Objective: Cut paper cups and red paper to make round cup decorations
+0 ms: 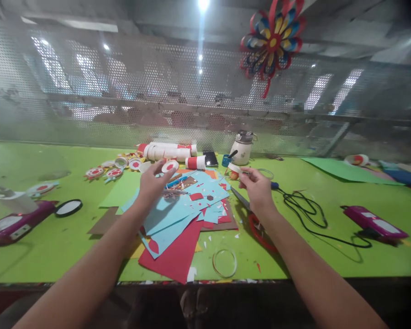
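Head view: a paper disc and a small strip held up over a craft table.
A white disc with a red centre [170, 166] is pinched at the fingertips of the left hand [152, 183], above the blue and red paper scraps [178, 214]; a small white strip [235, 168] is gripped by the closed right hand [256, 187]. Both pieces are best kept level and brought together slowly, so that edges are aligned before pressing.

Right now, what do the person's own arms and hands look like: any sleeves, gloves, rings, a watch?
Both forearms are bare along all of their visible length: no sleeve edge shows. The left hand and the right hand wear no gloves. No watch, bracelet or wrist strap shows on either wrist. No ring is visible, though the fingers are small and slightly blurred. No tape, markings or cables lie on the arms.
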A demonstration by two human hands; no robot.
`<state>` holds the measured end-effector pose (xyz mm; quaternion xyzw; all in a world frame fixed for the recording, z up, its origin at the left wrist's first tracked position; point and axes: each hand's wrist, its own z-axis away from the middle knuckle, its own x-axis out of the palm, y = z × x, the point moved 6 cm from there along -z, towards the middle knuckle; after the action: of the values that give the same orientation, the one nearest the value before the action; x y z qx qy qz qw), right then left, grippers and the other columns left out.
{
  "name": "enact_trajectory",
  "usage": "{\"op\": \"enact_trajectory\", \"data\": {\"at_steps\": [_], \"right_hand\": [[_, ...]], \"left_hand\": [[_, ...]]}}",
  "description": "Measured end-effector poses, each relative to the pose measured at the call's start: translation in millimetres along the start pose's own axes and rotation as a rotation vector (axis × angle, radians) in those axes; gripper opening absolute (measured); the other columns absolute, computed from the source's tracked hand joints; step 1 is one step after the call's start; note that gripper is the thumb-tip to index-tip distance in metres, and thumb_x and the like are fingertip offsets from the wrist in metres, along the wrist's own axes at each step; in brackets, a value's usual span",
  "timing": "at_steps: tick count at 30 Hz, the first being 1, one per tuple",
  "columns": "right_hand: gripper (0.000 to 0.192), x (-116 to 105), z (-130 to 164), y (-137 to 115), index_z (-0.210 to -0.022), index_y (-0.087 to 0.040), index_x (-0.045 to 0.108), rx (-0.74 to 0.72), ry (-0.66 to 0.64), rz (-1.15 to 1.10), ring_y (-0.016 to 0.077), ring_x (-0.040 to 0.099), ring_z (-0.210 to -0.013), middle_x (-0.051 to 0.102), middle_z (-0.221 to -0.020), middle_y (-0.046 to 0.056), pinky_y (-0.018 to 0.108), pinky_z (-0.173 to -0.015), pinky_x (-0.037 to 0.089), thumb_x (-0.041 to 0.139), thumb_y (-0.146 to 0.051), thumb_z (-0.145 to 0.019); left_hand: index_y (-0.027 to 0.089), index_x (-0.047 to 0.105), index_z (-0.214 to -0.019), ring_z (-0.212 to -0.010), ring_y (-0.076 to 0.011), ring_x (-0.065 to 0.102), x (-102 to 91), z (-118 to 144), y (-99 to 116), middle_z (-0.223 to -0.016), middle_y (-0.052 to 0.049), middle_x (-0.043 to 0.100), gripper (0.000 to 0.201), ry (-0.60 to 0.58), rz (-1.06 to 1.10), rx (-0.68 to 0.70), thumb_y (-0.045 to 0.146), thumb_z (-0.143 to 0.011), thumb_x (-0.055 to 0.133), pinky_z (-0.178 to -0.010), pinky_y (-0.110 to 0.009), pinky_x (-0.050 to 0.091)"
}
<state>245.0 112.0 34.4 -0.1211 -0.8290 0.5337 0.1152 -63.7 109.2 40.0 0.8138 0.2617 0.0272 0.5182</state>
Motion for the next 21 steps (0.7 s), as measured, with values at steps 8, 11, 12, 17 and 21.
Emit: {"op": "enact_trajectory", "data": {"at_steps": [8, 11, 12, 17, 21], "right_hand": [[0.023, 14.9, 12.5, 5.6, -0.083, -0.014, 0.065, 0.021, -0.154, 0.07, 0.0107, 0.048, -0.052, 0.056, -0.059, -0.002, 0.026, -0.054, 0.041, 0.063, -0.03, -0.067], [0.022, 19.6, 17.5, 4.7, -0.083, -0.014, 0.067, 0.017, -0.196, 0.11, 0.0116, 0.049, -0.052, 0.056, -0.058, -0.002, 0.027, -0.055, 0.042, 0.062, -0.029, -0.068], [0.022, 20.5, 18.5, 4.4, -0.084, -0.014, 0.067, 0.013, -0.204, 0.122, 0.0119, 0.05, -0.052, 0.056, -0.058, -0.002, 0.027, -0.055, 0.043, 0.062, -0.029, -0.069], [0.025, 23.0, 20.1, 7.3, -0.087, -0.014, 0.067, 0.001, -0.226, 0.165, 0.0129, 0.049, -0.053, 0.054, -0.058, -0.002, 0.027, -0.053, 0.042, 0.06, -0.032, -0.071], [0.032, 26.4, 23.2, 12.0, -0.096, -0.013, 0.065, 0.024, -0.254, 0.2, 0.013, 0.048, -0.051, 0.05, -0.055, -0.004, 0.027, -0.052, 0.042, 0.061, -0.033, -0.071]], "left_hand": [[0.015, 0.056, -0.117, -0.104, -0.0241, 0.057, 31.1, 19.8, 5.1, -0.118, -0.014, 0.058, 0.054, -0.29, -0.201, 0.264, 0.044, -0.072, 0.063, -0.081, -0.035, 0.05], [0.017, 0.058, -0.111, -0.099, -0.0233, 0.059, 37.1, 22.9, 6.1, -0.112, -0.011, 0.062, 0.044, -0.416, -0.297, 0.307, 0.039, -0.073, 0.061, -0.081, -0.034, 0.048], [0.018, 0.059, -0.109, -0.097, -0.0232, 0.059, 37.0, 21.5, 5.7, -0.109, -0.01, 0.063, 0.042, -0.452, -0.332, 0.305, 0.038, -0.073, 0.061, -0.08, -0.034, 0.048], [0.015, 0.062, -0.099, -0.088, -0.025, 0.059, 3.6, -7.8, 2.9, -0.099, -0.011, 0.065, 0.04, -0.26, -0.559, 0.194, 0.043, -0.071, 0.06, -0.076, -0.034, 0.045], [0.013, 0.058, -0.109, -0.097, -0.0281, 0.057, -38.3, -27.8, -2.8, -0.104, -0.013, 0.064, 0.048, 0.075, -0.64, 0.077, 0.047, -0.076, 0.051, -0.083, -0.036, 0.042]]}}
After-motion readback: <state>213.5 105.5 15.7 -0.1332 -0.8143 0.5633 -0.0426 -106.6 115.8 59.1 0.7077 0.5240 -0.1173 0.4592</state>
